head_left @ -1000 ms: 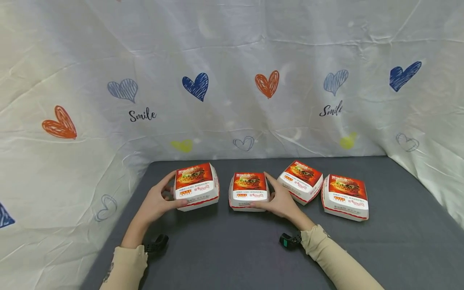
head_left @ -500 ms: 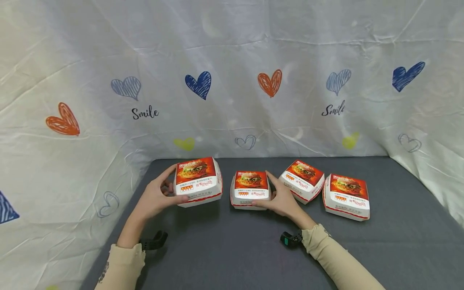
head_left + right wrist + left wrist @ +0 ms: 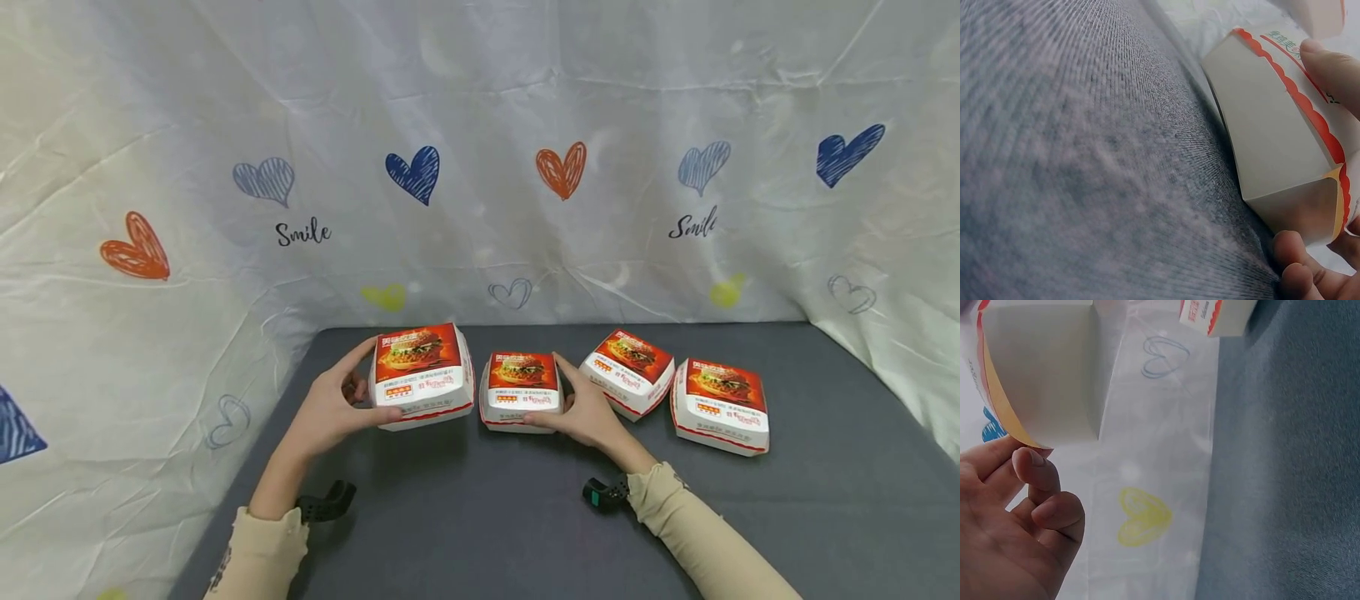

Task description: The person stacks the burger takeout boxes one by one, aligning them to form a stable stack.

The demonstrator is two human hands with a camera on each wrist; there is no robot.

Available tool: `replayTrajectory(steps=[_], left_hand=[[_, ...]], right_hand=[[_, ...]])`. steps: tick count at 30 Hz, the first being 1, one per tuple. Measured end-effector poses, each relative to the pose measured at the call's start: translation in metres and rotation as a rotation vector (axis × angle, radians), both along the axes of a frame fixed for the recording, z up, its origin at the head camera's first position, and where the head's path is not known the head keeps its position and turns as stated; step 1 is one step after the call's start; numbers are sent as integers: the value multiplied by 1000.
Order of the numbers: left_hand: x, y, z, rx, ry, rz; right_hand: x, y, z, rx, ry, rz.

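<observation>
"What's held, and where?"

"Left hand (image 3: 330, 408) pinches a raised burger box (image 3: 422, 367) between eleven and twelve o'clock; right hand (image 3: 591, 414) pinches a second box (image 3: 519, 379) on the table (image 3: 465, 525) at twelve."

"Others?"

"Third box (image 3: 628, 371) at one, fourth box (image 3: 720, 402) at two."

Left fingers (image 3: 1060, 514) curl (right fingers (image 3: 1290, 249) too), both forearms (image 3: 280, 479) angled inward

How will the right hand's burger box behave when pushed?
The burger box should probably slide, not roll: its sides are flat. Low and wide, it seems unlikely to tip. Its folded-card look suggests pinching may dent it.
</observation>
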State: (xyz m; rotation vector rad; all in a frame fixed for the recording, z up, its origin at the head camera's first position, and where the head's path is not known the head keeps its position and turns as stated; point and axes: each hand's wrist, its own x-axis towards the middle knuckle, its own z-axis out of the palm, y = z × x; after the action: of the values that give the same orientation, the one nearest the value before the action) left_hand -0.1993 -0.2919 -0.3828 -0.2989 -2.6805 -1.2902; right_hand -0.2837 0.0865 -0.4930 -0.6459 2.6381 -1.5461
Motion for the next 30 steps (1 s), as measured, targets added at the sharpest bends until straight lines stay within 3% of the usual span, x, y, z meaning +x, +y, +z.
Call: replayTrajectory(steps=[13,30], left_hand=[[11,13,6,42,29,-54],[37,28,15,12,52,-55]], right_hand=[[0,1,-1,8,9,0],[-1,2,1,-11,14,15]])
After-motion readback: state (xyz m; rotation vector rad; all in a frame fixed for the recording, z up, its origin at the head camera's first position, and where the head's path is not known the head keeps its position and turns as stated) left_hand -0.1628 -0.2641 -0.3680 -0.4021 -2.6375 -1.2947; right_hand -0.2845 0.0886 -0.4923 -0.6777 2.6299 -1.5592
